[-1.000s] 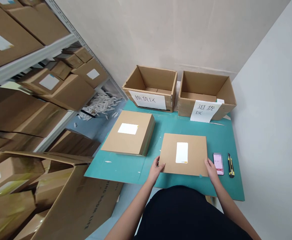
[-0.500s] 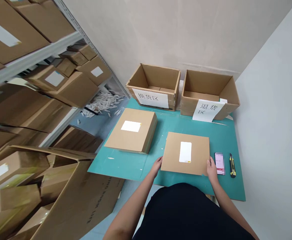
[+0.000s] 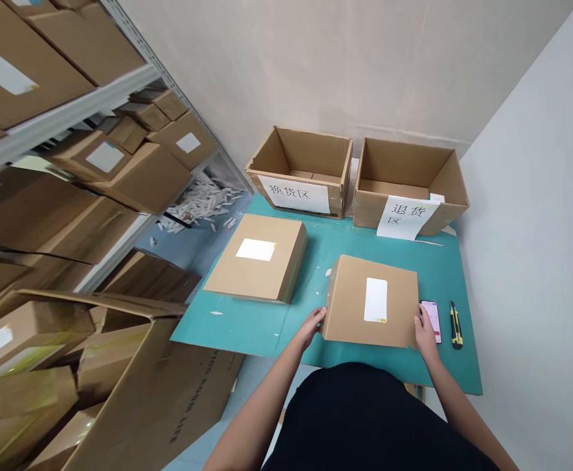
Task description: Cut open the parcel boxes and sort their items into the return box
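The left hand (image 3: 312, 326) grasps the taped cardboard carton (image 3: 348, 297) at the near end of its left side. The right hand (image 3: 426, 333) grasps the same carton at the near end of its right side, thumb toward the top. The carton is located at the near edge of the teal surface (image 3: 267, 324), directly in front of the wearer, with its left side wall exposed to view. Whether its underside bears on the surface cannot be determined. A white label (image 3: 375, 299) is attached to the upper face, long axis front to back.

A smartphone (image 3: 432, 320) with a pink screen lies just beside the right hand, which partly covers it. A yellow-and-black utility knife (image 3: 456, 327) lies to the right of the smartphone. A second carton (image 3: 247, 278), also labelled, lies left of the held carton and apart from it.

Two open-topped boxes stand side by side at the rear: the left box (image 3: 316, 150) bears a sign reading 换货区 (image 3: 294, 194); the right box (image 3: 365, 212) bears a sign reading 退货区 (image 3: 407, 219).
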A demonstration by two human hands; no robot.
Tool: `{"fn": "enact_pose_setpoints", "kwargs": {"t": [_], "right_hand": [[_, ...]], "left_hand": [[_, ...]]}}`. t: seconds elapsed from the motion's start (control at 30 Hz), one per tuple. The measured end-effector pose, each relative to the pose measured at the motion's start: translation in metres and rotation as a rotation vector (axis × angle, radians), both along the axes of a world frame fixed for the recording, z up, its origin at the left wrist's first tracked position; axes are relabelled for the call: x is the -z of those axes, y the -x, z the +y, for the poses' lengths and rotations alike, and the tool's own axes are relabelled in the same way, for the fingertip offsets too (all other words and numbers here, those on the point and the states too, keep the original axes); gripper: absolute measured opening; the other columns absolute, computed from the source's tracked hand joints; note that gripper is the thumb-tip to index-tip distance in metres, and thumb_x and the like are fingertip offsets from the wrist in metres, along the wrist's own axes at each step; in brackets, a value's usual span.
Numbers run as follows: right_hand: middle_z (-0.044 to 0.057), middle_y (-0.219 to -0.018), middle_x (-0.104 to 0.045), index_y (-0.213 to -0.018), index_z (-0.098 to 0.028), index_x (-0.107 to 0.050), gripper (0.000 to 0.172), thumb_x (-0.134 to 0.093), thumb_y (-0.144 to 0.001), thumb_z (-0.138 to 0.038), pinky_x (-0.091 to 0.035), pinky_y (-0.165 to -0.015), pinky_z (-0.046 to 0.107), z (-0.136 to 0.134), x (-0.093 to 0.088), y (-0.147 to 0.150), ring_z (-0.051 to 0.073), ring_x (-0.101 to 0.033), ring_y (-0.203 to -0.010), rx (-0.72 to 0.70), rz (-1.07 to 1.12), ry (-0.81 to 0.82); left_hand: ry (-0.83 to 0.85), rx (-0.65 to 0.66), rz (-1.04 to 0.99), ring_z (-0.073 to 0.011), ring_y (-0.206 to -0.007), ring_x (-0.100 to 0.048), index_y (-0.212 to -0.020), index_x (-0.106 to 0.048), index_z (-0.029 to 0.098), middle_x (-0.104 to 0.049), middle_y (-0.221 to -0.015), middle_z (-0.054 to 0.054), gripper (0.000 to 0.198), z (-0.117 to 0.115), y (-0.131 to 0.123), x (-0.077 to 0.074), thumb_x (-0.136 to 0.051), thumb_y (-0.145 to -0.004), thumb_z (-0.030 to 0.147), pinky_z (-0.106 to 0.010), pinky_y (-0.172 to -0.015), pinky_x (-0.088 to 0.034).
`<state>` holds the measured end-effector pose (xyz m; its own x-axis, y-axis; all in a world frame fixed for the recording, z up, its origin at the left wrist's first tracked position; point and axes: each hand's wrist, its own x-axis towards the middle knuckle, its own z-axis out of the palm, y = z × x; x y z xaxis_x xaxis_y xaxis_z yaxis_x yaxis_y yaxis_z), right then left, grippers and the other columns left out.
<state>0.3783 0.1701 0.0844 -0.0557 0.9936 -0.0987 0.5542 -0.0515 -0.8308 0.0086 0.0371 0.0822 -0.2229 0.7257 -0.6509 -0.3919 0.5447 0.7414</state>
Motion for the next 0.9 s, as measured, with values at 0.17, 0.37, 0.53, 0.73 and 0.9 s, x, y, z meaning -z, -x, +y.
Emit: {"fn": "enact_pose_setpoints", "kwargs": {"t": [0.17,0.37,0.53,0.73,0.9], "right_hand": [[0.015,-0.153,-0.049,-0.143,-0.019,-0.055,0.072,-0.055,-0.086,-0.063,-0.026,-0.121,0.055,-0.013,-0.017,0.027,0.033,-0.035,-0.149,-0.031,-0.020,0.098],[0.010,-0.162,-0.036,-0.153,-0.023,-0.042,0.078,-0.052,-0.090,-0.066,-0.024,-0.124,0.051,-0.024,-0.077,0.074,0.028,-0.030,-0.151,-0.203,0.229,0.184],[0.006,-0.160,-0.042,-0.154,-0.030,-0.041,0.069,-0.056,-0.093,-0.060,-0.033,-0.121,0.050,-0.019,-0.134,0.076,0.028,-0.039,-0.147,-0.180,0.423,0.151],[0.006,-0.159,-0.043,-0.154,-0.028,-0.041,0.076,-0.064,-0.089,-0.059,-0.038,-0.119,0.049,-0.018,-0.151,0.075,0.030,-0.038,-0.147,-0.155,0.499,0.202],[0.004,-0.159,-0.043,-0.154,-0.031,-0.041,0.071,-0.060,-0.092,-0.058,-0.040,-0.118,0.047,-0.017,-0.147,0.076,0.028,-0.040,-0.146,-0.166,0.464,0.185]], "left_hand": [[-0.088,-0.077,0.152,-0.0218,-0.094,-0.063,-0.102,-0.061,0.019,-0.066,-0.099,-0.006,0.071,0.003,0.010,-0.044,-0.081,-0.057,0.070,-0.031,-0.080,-0.048],[-0.291,-0.052,0.308,-0.0175,-0.088,-0.060,-0.111,-0.062,0.021,-0.064,-0.098,-0.003,0.060,0.016,-0.006,-0.107,-0.082,-0.066,0.056,-0.030,-0.080,-0.050],[-0.399,0.030,0.310,-0.0198,-0.097,-0.062,-0.117,-0.066,0.023,-0.066,-0.104,-0.006,0.050,0.026,-0.032,-0.133,-0.077,-0.075,0.048,-0.031,-0.081,-0.053],[-0.448,0.026,0.314,-0.0238,-0.110,-0.062,-0.121,-0.069,0.024,-0.064,-0.125,-0.010,0.047,0.025,-0.043,-0.137,-0.074,-0.080,0.046,-0.036,-0.089,-0.055],[-0.447,0.006,0.297,-0.0258,-0.118,-0.060,-0.126,-0.068,0.025,-0.062,-0.134,-0.010,0.052,0.019,-0.044,-0.139,-0.074,-0.080,0.047,-0.036,-0.094,-0.054]]}}
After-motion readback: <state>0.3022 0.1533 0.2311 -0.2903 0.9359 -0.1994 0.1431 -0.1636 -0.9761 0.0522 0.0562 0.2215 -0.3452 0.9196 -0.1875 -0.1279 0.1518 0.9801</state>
